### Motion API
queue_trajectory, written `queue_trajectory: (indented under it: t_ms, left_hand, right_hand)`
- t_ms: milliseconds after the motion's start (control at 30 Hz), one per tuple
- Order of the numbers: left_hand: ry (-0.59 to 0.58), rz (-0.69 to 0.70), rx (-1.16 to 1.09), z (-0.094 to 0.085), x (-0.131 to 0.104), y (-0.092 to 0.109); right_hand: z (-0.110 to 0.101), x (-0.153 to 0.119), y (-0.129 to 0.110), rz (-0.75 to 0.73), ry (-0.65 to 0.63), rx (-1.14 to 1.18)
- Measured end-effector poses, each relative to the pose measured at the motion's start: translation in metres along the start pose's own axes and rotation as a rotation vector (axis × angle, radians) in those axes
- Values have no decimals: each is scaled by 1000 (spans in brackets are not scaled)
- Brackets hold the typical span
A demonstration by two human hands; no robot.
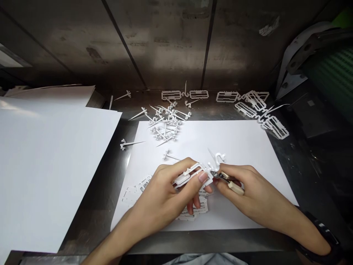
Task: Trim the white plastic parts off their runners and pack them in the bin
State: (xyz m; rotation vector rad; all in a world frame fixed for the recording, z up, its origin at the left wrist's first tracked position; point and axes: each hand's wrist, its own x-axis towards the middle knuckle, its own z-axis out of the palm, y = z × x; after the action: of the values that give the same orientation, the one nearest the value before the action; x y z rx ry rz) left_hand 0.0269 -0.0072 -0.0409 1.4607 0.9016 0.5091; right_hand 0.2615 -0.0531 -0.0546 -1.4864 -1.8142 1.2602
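Observation:
My left hand (176, 186) pinches a white plastic frame (190, 175) between thumb and fingers, above a sheet of white paper (234, 143). A curly white sprue (217, 160) with a thin spike sticks up at the frame's far end. Closed around a pair of nippers (234, 187) with cream handles, my right hand (245, 184) holds their metal jaws at the place where sprue and frame meet. I cannot tell whether the jaws have cut through. Under my left hand lie several similar white frames (193, 211), partly hidden by it.
Several cut-off sprues (165, 125) lie heaped at the paper's far edge. Frames still joined to sprues lie at the back (198, 94) and back right (277, 127). Large white sheets (55, 158) cover the left side. A metal wall (165, 44) rises behind; green-covered machinery (328, 62) stands at right.

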Motion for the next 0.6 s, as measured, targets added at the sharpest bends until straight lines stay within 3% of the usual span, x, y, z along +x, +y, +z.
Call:
queue_trajectory:
  t_ms: [333,600]
  left_hand:
    - [-36,-39,-16,0,-1,0]
    - [-52,-41,-1,0,-1,-1]
  right_hand:
    - [-1,-4,-2,76,-121,-34]
    - [4,-6,-1,101,-102,-147]
